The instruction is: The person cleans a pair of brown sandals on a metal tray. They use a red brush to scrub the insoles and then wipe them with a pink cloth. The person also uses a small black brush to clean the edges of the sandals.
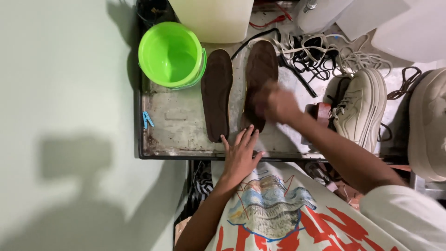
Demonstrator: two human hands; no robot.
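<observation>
My left hand [240,155] lies flat, palm down, fingers spread wide across the near rim of the metal tray [179,122], gripping nothing. The fingertips [251,132] reach the heel end of the right-hand insole [260,74]. My right hand [278,106] is over that same brown insole, low on its length, blurred, so I can't tell how far the fingers are curled or whether they have hold of anything; it sits right on the insole's surface.

That insole lies lengthwise in the tray, toe pointing away from me, and just beside it on the left lies a second brown insole [217,93], parallel, a narrow gap between the two. Neither hand touches that one.

At the far left corner of the tray stands a bright green bucket [171,53], close to the left insole's toe. Behind it rises a pale yellowish container [213,18]. A small blue clip [147,119] sits at the tray's left edge.

To my right, a tangle of laces and cords [325,58] lies across the surface, and a chunky cream sneaker [360,107] rests on its side, near my right forearm. Another pale shoe [429,123] stands at the far right edge. Between wrist and sneaker shows a reddish-brown block [319,113]; what it is, I can't tell.
</observation>
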